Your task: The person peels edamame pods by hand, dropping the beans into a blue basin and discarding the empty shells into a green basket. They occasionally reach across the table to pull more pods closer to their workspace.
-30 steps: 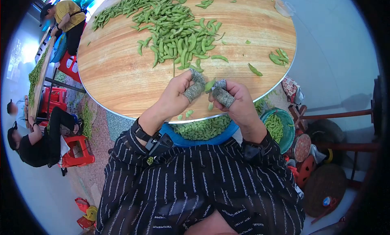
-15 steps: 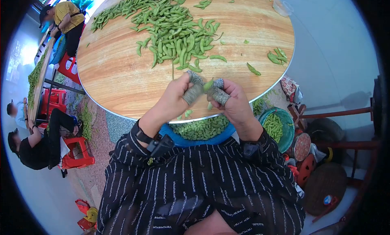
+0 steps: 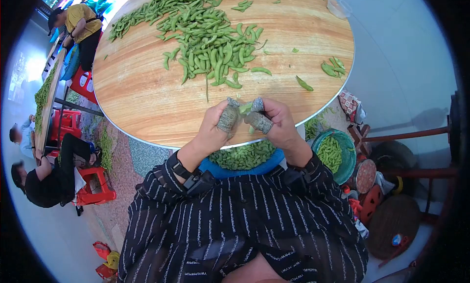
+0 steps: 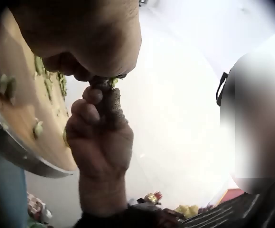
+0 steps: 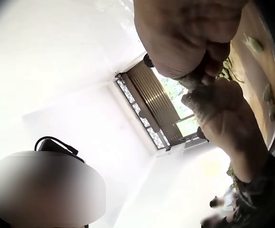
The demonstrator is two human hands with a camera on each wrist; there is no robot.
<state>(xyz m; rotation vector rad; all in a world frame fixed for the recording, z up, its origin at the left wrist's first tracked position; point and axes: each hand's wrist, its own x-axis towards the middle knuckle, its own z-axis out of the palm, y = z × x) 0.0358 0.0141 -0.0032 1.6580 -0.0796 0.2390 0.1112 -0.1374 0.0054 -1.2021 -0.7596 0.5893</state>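
Both hands meet over the near edge of the round wooden table (image 3: 147,99), with grey knitted sleeves on thumbs and index fingers. Between the covered fingertips is a green edamame pod (image 3: 246,107). My left hand (image 3: 211,128) pinches the pod from one side, and my right hand (image 3: 283,129) pinches it from the other. In the left wrist view, the right hand (image 4: 102,142) faces the left, fingertips together. The right wrist view has the left hand (image 5: 225,114) below the right; the fingers hide most of the pod there.
A large heap of edamame pods (image 3: 210,43) covers the far middle of the table. Under the near edge sits a blue-rimmed basin (image 3: 274,160) of shelled beans. To the right stands a green bucket (image 3: 348,158) of pods. Other people sit beside a second table (image 3: 51,87) at left.
The hands have drawn a little closer together, and the left has shifted slightly down. The pod, more upright before, now lies flatter between the fingertips.
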